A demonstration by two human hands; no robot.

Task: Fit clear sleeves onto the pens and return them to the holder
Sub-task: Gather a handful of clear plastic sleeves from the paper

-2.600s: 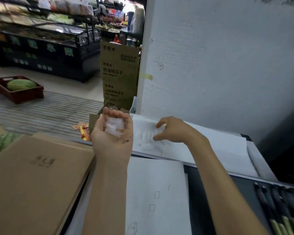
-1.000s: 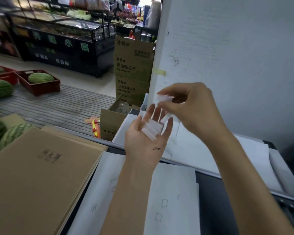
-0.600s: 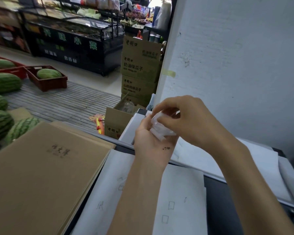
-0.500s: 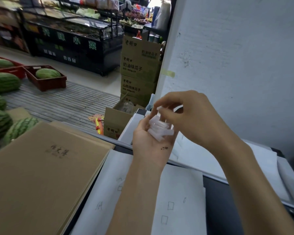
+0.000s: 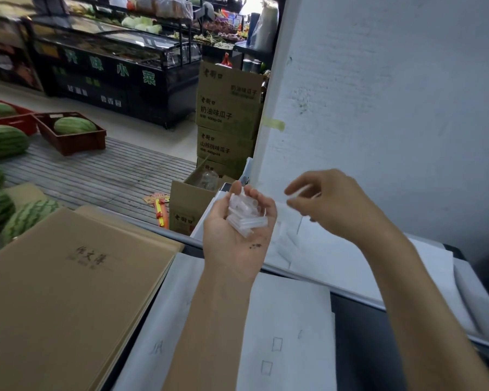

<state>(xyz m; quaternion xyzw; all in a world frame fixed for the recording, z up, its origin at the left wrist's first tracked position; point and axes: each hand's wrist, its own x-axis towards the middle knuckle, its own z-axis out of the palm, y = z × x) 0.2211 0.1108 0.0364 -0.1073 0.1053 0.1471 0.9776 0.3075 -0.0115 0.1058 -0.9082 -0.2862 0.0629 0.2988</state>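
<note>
My left hand (image 5: 239,235) is held palm up above the counter, its fingers cupped round a small pile of clear sleeves (image 5: 244,215). My right hand (image 5: 331,204) hovers just to the right of it and pinches a single clear sleeve (image 5: 301,193) between thumb and fingertips; this hand is blurred. No pens and no holder are in view.
White paper sheets (image 5: 288,334) lie under my arms on a dark counter. A stack of brown notebooks (image 5: 68,292) lies at the left. A white wall (image 5: 393,94) rises behind. Cardboard boxes (image 5: 226,119) and watermelons (image 5: 0,141) stand beyond the counter.
My right hand has drawn away to the right from my left palm with one sleeve pinched in it. The left hand keeps its pile.
</note>
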